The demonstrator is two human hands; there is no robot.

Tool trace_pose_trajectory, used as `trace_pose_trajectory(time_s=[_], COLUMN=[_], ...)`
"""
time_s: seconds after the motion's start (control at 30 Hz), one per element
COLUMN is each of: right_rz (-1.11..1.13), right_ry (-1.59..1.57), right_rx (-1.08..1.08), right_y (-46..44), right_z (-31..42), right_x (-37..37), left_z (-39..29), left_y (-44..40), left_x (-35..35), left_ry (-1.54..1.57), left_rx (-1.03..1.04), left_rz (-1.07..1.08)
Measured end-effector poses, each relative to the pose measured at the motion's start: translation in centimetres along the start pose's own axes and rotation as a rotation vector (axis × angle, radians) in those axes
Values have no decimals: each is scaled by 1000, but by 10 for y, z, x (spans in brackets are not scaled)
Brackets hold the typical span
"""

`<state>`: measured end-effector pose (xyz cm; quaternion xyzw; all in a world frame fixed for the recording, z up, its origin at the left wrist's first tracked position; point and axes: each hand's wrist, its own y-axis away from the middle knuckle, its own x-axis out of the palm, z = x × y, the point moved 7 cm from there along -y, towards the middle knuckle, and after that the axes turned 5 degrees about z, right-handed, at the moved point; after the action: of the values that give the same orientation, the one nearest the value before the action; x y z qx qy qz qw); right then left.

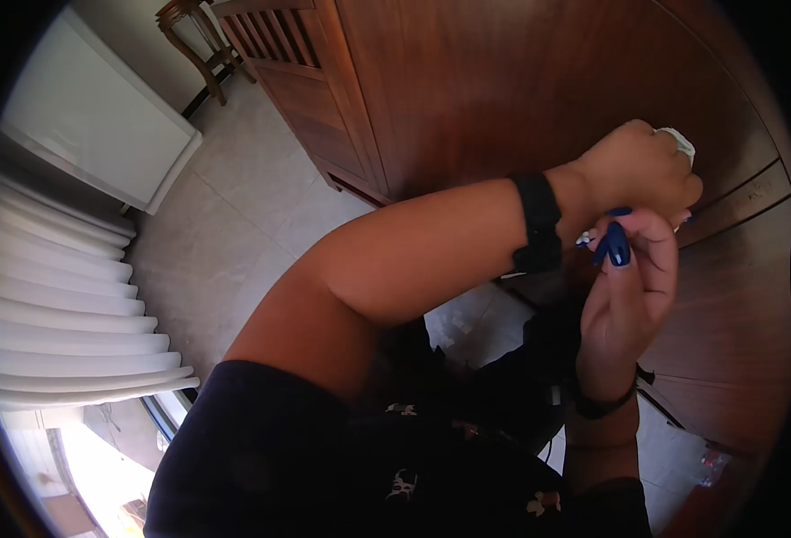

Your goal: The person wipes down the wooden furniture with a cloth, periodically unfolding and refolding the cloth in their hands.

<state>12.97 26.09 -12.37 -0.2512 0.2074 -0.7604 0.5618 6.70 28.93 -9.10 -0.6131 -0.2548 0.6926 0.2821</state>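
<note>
My left hand (642,168) is in a fist at the end of an arm stretched across the view, beside a reddish-brown wooden panel (467,81). A bit of crumpled white material (679,142), like tissue or cloth, sticks out past its knuckles. Just below it, my right hand (633,273) has its fingers curled in and the dark blue nails brought together with the thumb. Whatever is between those fingertips, if anything, is hidden. A black band (536,222) circles my left wrist.
A slatted wooden cabinet front (310,99) adjoins the panel. Grey floor tiles (234,193) lie to the left, with a wooden stool (203,45) behind. White curtains (73,296) and a white panel (91,108) stand at the left side.
</note>
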Motion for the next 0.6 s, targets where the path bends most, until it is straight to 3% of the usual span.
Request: trace_pose_trajectory(time_s=[0.1, 0.37, 0.6], right_rz=[-18, -2, 27], right_ry=[-32, -92, -210], right_rx=[103, 137, 77], right_y=[-7, -14, -15], right_z=[-2, -8, -8], right_x=[10, 7, 11], left_z=[1, 6, 8], left_y=[3, 7, 5], left_x=[-6, -15, -11], left_ry=[11, 118, 121], left_rx=[9, 7, -11], left_rz=[33, -46, -38])
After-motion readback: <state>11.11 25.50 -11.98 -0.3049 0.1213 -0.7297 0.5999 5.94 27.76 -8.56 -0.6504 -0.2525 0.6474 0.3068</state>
